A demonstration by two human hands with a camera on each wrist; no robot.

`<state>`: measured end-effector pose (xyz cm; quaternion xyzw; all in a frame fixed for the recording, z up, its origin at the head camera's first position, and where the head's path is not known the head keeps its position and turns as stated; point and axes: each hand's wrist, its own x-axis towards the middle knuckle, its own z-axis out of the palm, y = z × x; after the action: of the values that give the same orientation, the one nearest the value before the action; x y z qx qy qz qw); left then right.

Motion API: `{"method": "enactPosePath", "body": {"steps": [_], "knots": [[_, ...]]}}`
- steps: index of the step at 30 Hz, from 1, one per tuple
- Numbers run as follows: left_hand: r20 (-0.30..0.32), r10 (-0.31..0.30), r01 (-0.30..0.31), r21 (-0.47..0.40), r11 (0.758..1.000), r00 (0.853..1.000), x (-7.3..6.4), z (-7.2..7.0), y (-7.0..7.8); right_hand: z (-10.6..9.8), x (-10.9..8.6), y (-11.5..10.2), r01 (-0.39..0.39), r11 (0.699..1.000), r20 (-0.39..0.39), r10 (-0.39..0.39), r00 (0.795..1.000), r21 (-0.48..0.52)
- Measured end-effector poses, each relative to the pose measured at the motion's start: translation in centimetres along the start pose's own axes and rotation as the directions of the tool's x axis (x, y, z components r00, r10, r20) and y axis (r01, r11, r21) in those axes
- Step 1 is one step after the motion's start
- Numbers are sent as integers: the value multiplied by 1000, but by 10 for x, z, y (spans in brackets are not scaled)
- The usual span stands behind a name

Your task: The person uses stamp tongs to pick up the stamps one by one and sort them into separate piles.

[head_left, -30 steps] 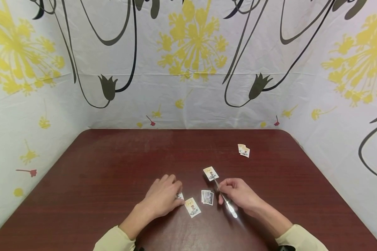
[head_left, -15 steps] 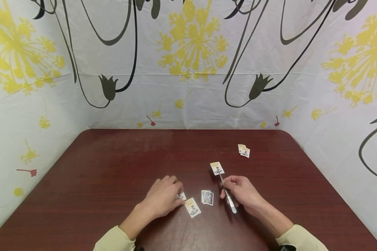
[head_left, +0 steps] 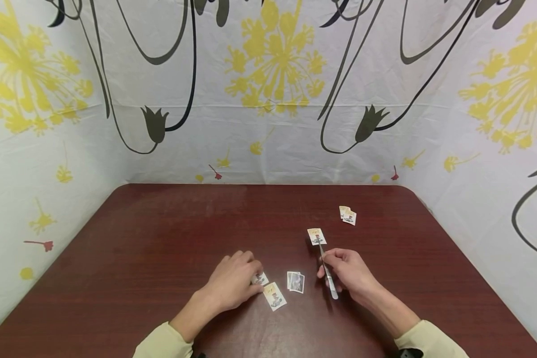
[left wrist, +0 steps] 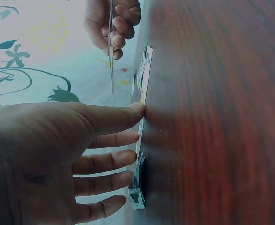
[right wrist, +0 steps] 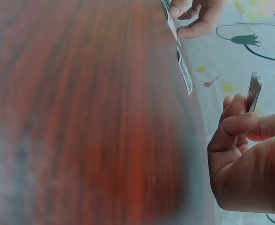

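Observation:
My right hand [head_left: 346,268] pinches metal tweezers [head_left: 328,278], whose tips hold a small picture card [head_left: 316,236] above the table, with its shadow falling at the left. My left hand [head_left: 234,279] rests over the table with relaxed, spread fingers; in the left wrist view its thumb [left wrist: 137,108] touches the edge of a card. One card [head_left: 259,279] is partly covered by the left fingers, and a second yellow-topped card [head_left: 275,297] lies by the thumb. Between the hands sits a small overlapping pile of grey picture cards [head_left: 296,282].
Farther back on the right, overlapping yellow-topped cards [head_left: 348,215] lie on the dark red wooden table [head_left: 183,223]. A white cloth [head_left: 268,144] printed with flowers hangs behind the table and along both sides.
My right hand has moved the tweezers and their card away from me and to the right, toward the far cards. The left hand has stayed nearly still.

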<state>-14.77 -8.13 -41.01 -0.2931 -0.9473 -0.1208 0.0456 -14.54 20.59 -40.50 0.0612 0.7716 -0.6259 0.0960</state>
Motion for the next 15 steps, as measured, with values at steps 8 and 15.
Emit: {"method": "enactPosePath", "body": {"steps": [8, 15], "knots": [[2, 2, -2, -6, 1000, 1000, 0, 0, 1, -1, 0, -1, 4, 1000, -67, -2, 998, 28], [5, 0, 0, -13, 1000, 1000, 0, 0, 1, -4, 1, -3, -7, 998, -87, 12, 996, 56]]}}
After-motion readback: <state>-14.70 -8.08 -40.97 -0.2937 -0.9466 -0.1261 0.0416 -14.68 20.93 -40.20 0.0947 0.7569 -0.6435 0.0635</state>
